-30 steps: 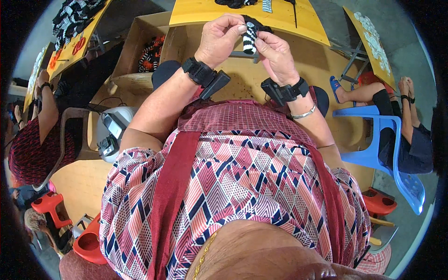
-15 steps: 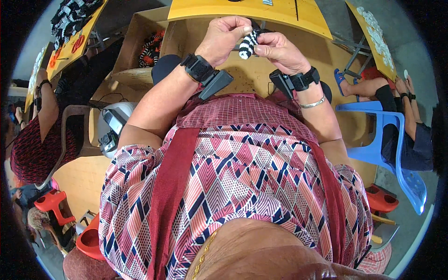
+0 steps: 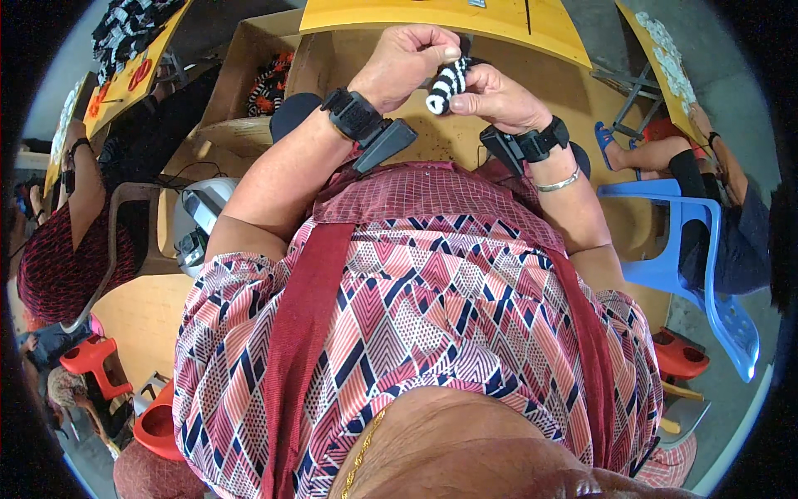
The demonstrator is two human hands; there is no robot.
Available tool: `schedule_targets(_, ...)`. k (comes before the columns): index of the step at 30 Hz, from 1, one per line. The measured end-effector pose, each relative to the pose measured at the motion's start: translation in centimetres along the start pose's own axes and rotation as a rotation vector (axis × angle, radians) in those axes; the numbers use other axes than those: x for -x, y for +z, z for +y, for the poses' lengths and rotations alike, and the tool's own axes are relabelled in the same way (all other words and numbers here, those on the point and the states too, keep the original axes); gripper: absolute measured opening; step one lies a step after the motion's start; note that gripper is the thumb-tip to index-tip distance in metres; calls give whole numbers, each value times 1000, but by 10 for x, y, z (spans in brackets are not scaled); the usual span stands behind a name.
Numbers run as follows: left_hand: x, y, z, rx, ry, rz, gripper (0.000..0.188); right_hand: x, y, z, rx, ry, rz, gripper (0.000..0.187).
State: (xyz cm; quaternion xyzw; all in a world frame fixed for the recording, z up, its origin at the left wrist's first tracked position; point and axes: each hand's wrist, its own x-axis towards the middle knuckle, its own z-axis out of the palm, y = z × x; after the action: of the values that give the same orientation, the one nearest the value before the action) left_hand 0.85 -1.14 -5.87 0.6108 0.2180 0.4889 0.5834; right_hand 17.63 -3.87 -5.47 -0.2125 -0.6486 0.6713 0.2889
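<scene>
Two hands, left hand [image 3: 411,58] and right hand [image 3: 497,98], both gripping one striped sock [image 3: 447,81].

The small knitted piece [image 3: 447,81] carries black and white stripes. The wooden table top [image 3: 432,15] is yellow, the moulded plastic chair [image 3: 706,274] blue. The short-sleeved shirt [image 3: 432,324] shows a pink, white and navy chevron pattern.

Top: short-sleeved shirt [image 3: 432,333], pink, white and navy geometric print.
Straps: two dark red bands [image 3: 303,333] over the shoulders.
Left wrist: black band [image 3: 353,114] with a black block attached.
Right wrist: black band [image 3: 544,140] with block; silver bangle [image 3: 559,182].
Neck: thin gold chain [image 3: 363,449].
</scene>
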Motion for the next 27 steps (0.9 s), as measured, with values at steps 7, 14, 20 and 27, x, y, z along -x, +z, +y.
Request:
schedule_targets(7, 9, -2, -3, 5, -103, -48, 9, 3, -3, -8, 63, 214, -67, 17)
schedule_targets(14, -2, -15, -19, 136, -116, 105, 12, 4, -7, 3, -295, 121, 300, 15)
schedule_targets(20, 2, -5, -20, -15, -187, 239, 12, -7, -2, 17, -158, -89, 581, 11)
schedule_targets(27, 6, -18, -40, 260, -197, 183, 12, -11, 6, 34, -283, -146, 447, 9)
